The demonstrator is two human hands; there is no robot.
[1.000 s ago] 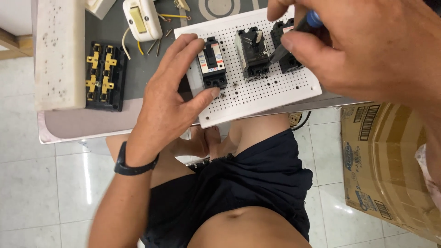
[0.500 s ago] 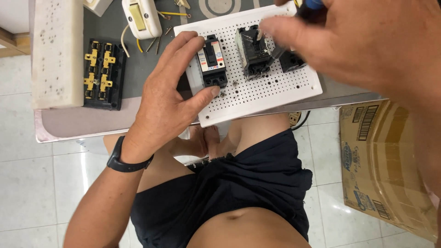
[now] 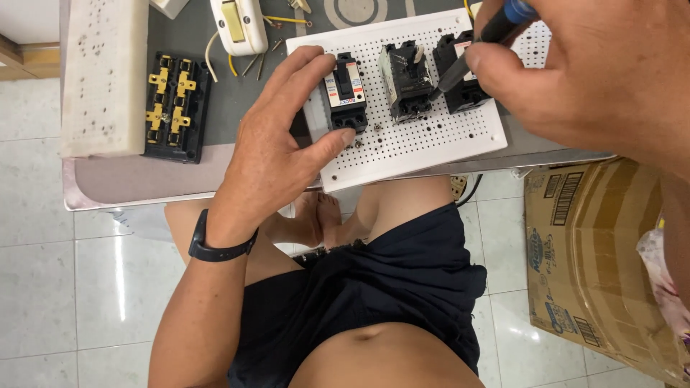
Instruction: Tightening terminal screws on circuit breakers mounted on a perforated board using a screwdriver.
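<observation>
A white perforated board (image 3: pixel 431 140) lies on a grey table, carrying three black circuit breakers. My left hand (image 3: pixel 277 147) rests on the board's left edge, thumb and fingers around the left breaker (image 3: pixel 343 97), which has a white label. My right hand (image 3: pixel 596 68) holds a screwdriver (image 3: pixel 478 47) with a blue and black handle, its tip down between the middle breaker (image 3: pixel 406 79) and the right breaker (image 3: pixel 460 75). A black watch sits on my left wrist.
A black terminal block with brass contacts (image 3: pixel 175 108) lies left of the board beside a long white block (image 3: pixel 104 75). A white switch unit (image 3: pixel 237 25) with loose wires sits at the back. A cardboard box (image 3: pixel 604 259) stands on the tiled floor at right.
My right hand has shifted slightly and the screwdriver tip now points down by the right breaker. My left hand stays on the left breaker.
</observation>
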